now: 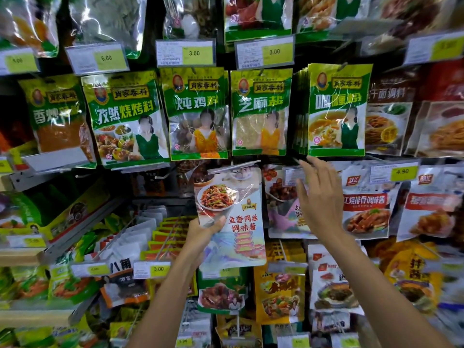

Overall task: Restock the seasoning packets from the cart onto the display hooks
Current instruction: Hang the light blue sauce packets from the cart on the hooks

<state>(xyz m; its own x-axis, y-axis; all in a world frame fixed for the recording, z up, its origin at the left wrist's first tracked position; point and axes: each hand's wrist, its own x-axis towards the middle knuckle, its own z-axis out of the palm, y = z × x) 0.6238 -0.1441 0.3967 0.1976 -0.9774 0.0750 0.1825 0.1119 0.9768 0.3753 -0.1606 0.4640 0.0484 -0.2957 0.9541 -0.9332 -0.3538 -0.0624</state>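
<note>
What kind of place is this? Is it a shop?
Most likely a grocery shop's seasoning aisle. Green seasoning packets hang in rows, yellow price tags sit above them, and the left hand holds another packet up to the display.

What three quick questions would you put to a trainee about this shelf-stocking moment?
1. True or false: the right hand grips a packet.
2. Which hand holds the pale packet showing a plated stir-fry? A) left B) right C) neither
3. Fill in: the yellow price tag to the right of the raised right hand reads ___.

Key
1. False: the right hand is open, fingers spread, and reaches up just under the green packets.
2. A: the left hand holds it by its lower left edge, thumb on the front.
3. 4.90
</note>
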